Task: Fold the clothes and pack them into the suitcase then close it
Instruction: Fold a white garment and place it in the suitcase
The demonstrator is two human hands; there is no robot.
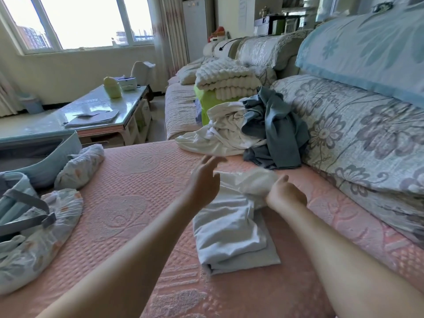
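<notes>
A partly folded white garment (229,228) lies on the pink sofa cover (137,191) in front of me. My right hand (285,195) grips its far end, which is lifted and blurred. My left hand (205,180) hovers just left of that end with fingers spread, holding nothing. Behind them sits a loose pile: a white garment (220,131) and a grey-blue garment (275,127). The open light-blue suitcase (68,143) lies at the left edge; its near half (16,191) has grey straps.
Floral-print cloth bundles (80,166) (46,230) lie beside the suitcase. Floral cushions (358,134) line the sofa back on the right. A folded cream blanket (227,81) rests on a green box farther back. A glass coffee table (98,111) stands to the left.
</notes>
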